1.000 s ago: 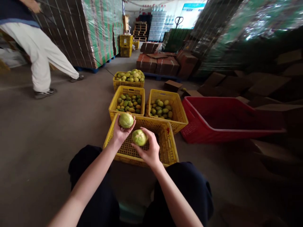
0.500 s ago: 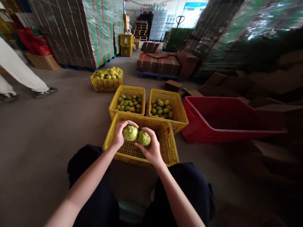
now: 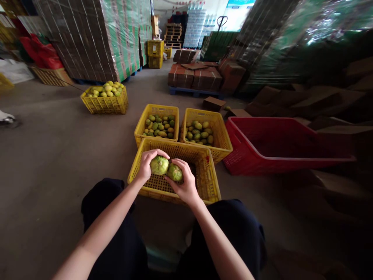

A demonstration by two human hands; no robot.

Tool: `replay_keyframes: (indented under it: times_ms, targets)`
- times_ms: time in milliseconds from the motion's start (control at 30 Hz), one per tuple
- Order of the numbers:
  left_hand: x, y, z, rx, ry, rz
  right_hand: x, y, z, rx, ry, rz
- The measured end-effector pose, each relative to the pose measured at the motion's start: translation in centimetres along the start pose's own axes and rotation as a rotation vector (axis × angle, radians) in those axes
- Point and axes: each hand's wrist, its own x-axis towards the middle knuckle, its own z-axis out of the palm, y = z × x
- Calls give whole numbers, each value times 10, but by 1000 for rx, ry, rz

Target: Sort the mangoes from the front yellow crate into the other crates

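My left hand [image 3: 146, 165] is wrapped round a yellow-green papaya [image 3: 159, 165], its ribbed stem end facing up. In my right hand [image 3: 185, 179] is a slightly smaller green papaya [image 3: 175, 172], gripped between thumb and fingers. The two fruits are side by side, very close or touching. Both hands are over the near yellow crate [image 3: 208, 173], whose slotted floor shows beneath them. Beyond it stand a left yellow crate [image 3: 140, 123] of green and orange fruit and a right yellow crate [image 3: 222, 134] of greener fruit.
A red basket [image 3: 247, 165] stands on the right, near loose cardboard [image 3: 323, 101]. Further back left is another yellow crate [image 3: 109, 105] heaped with yellow fruit, a thin line running from it. Wrapped pallet stacks [image 3: 125, 42] and flat cartons [image 3: 194, 77] lie behind.
The far crate of yellow fruit has slid left, and the person in pale trousers has moved mostly out of view at left. My right hand's papaya has shifted slightly left and tilted.
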Motion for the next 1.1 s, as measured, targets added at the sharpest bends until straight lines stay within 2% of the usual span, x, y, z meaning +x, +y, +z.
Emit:
replay_keyframes:
  times_ms: [100,200,333,433,500,567,700,867,1000,1100]
  targets:
    - [1,3,6,-78,56,-36,-1,-2,1,2,-12,16]
    - [4,2,13,-113,131,-81,-2,-4,6,50,22,123]
    - [6,-13,19,-238,305,-313,-2,1,13,240,188,483]
    - [7,-24,20,-342,425,-502,0,11,12,438,225,770]
    - [8,-27,22,-363,484,-584,3,16,9,564,229,897]
    - [7,-28,24,-354,490,-613,6,19,6,634,242,982]
    - [5,-30,24,-361,438,-659,10,16,4,663,240,1072]
    - [2,-33,21,-371,455,-730,10,16,3,690,166,1108]
    - [3,-29,21,-324,470,-667,10,17,3,742,71,1181]
    - [3,-23,21,-335,444,-597,10,14,4,712,20,1177]
